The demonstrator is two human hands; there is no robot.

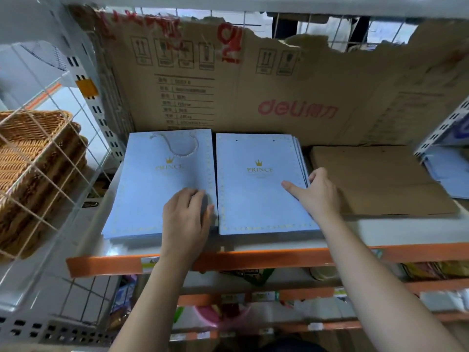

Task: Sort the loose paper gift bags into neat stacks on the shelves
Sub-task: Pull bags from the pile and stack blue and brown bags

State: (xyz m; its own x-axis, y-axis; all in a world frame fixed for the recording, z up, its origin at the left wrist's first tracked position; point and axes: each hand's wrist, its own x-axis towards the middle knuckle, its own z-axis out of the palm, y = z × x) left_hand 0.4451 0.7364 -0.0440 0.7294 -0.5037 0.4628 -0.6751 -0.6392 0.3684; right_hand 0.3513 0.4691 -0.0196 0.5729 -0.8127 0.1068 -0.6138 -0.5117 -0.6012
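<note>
1. Lying flat on the shelf (380,228), two piles of light blue paper gift bags sit side by side near its left end, each top bag printed with a gold crown and "PRINCE".
2. The left stack (149,194) reaches almost to the shelf's orange front edge (253,259); a cord handle lies looped across its top bag near the back.
3. The right stack (253,199) lies just beside it, a narrow gap between them, with its bags slightly fanned along the right side.
4. The left hand (186,214) rests palm down on the left stack near its front right corner, fingers lightly bent and flat on the paper, gripping nothing.
5. The right hand (317,191) holds the right stack at its right edge, thumb stretched over the top bag and fingers curled around the side.
6. A flat cardboard sheet (380,181) lies on the shelf to the right of the stacks.
7. A torn cardboard panel (279,85) stands along the back of the shelf.
8. Wicker baskets (30,153) sit behind a wire grid beyond the shelf's left end.
</note>
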